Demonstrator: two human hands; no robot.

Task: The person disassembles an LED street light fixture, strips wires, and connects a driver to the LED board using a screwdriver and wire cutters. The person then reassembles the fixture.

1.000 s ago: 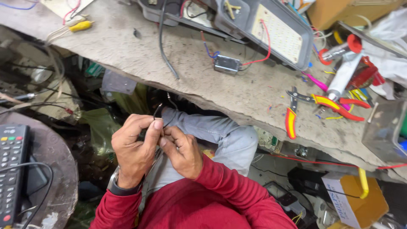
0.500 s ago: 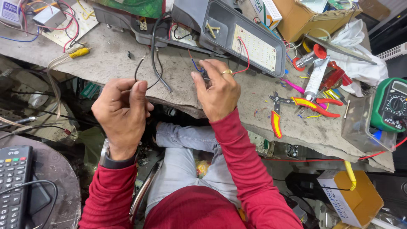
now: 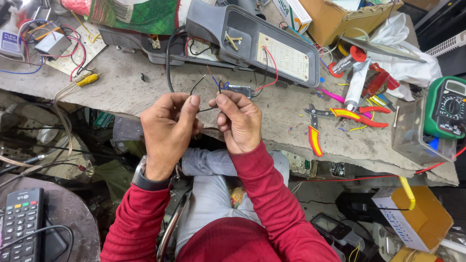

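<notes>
While both hands pinch the black wire at mid-frame above the bench, left hand and right hand gripping tight, its bare strands could fray or snap if over-twisted.

One view only, from the head, looking steeply down over the person's own lap and red sleeves. It faces forward onto the grey worktop, whose near edge crosses the middle of the picture. Close in: the left hand and right hand sit dead centre, with the floor clutter showing below on both sides.
</notes>
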